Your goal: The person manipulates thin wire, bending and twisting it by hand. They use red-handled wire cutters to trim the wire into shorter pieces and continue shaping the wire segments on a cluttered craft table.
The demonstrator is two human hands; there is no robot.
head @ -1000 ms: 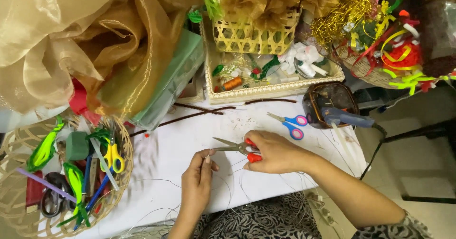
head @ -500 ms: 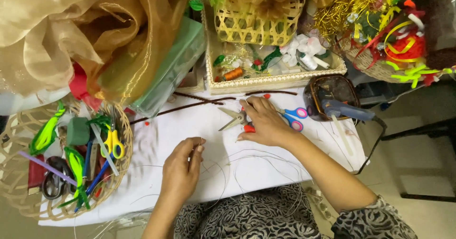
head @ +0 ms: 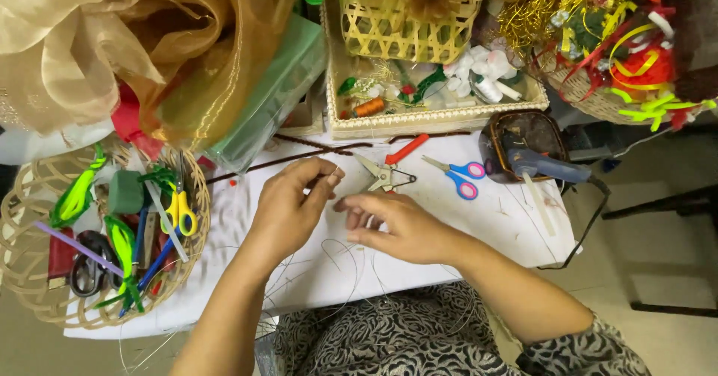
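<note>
My left hand [head: 288, 215] hovers over the white table [head: 508, 226], thumb and forefinger pinched on a thin wire [head: 336, 260] that is barely visible. Just to its right, my right hand [head: 400, 226] has its fingers spread, the tips almost touching my left fingertips, and holds nothing I can see. Red-handled pliers [head: 389, 168] lie on the table just beyond both hands. Loose loops of the thin wire trail across the table toward me.
Blue-and-pink scissors [head: 458, 176] lie right of the pliers. A glue gun [head: 546, 167] rests by a dark basket [head: 523, 131]. A round wicker basket [head: 30, 271] with yellow scissors [head: 178, 210] stands at left. Gold fabric [head: 112, 39] and a rectangular wicker tray [head: 434, 122] are behind.
My right hand has set the pliers down on the table and come back beside my left hand. My left hand has moved up and right, still pinched.
</note>
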